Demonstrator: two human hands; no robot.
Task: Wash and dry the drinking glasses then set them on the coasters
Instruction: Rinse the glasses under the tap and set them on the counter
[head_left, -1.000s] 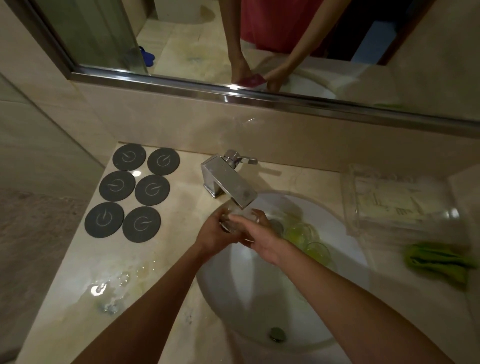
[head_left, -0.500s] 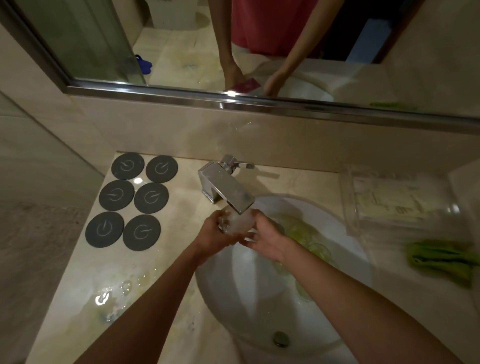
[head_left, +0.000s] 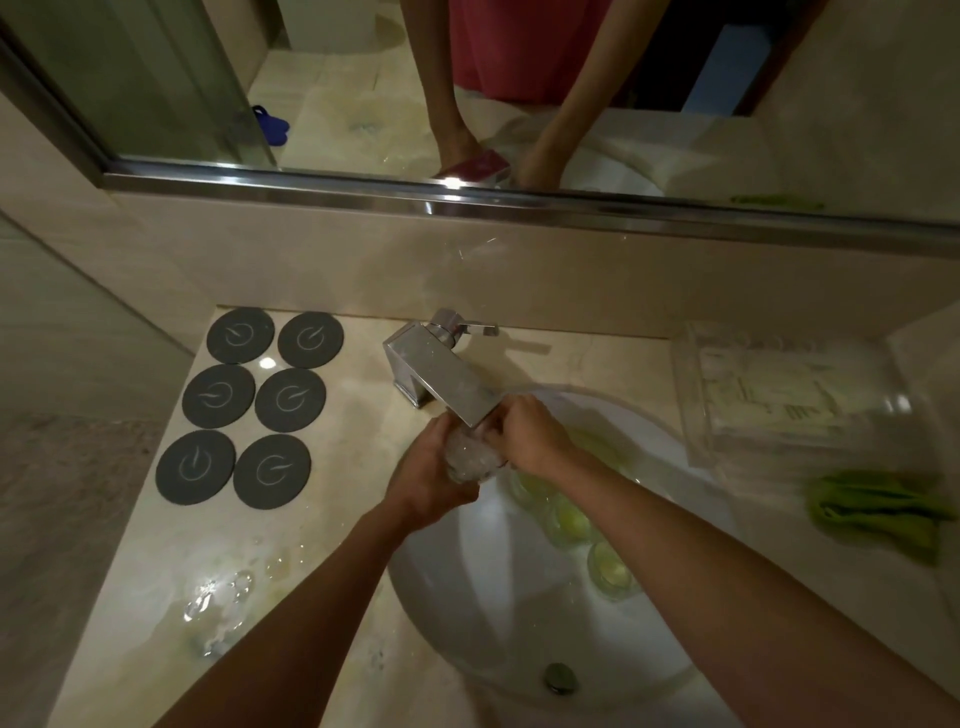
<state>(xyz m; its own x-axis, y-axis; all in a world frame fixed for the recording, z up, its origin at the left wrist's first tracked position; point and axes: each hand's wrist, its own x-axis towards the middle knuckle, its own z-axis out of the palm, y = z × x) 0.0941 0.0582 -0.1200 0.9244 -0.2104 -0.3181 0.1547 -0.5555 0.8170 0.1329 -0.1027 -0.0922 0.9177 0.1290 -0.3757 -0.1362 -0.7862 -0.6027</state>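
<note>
Six dark round coasters (head_left: 253, 407) lie on the wet marble surface (head_left: 332, 519). Under the chrome faucet (head_left: 441, 379), our left hand (head_left: 428, 483) curls its fingers around a clear drinking glass (head_left: 470, 457); our right hand (head_left: 530, 434) pinches its rim. More glasses (head_left: 571, 519) sit in the basin (head_left: 483, 597). A green cloth (head_left: 878, 512) lies far right.

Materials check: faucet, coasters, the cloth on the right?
Faucet: polished metal, probably chrome, with mirror-like glints. Coasters: matte dark grey, likely felt or rubber, no shine. Cloth: soft green fabric, maybe microfibre, lying crumpled in folds.
</note>
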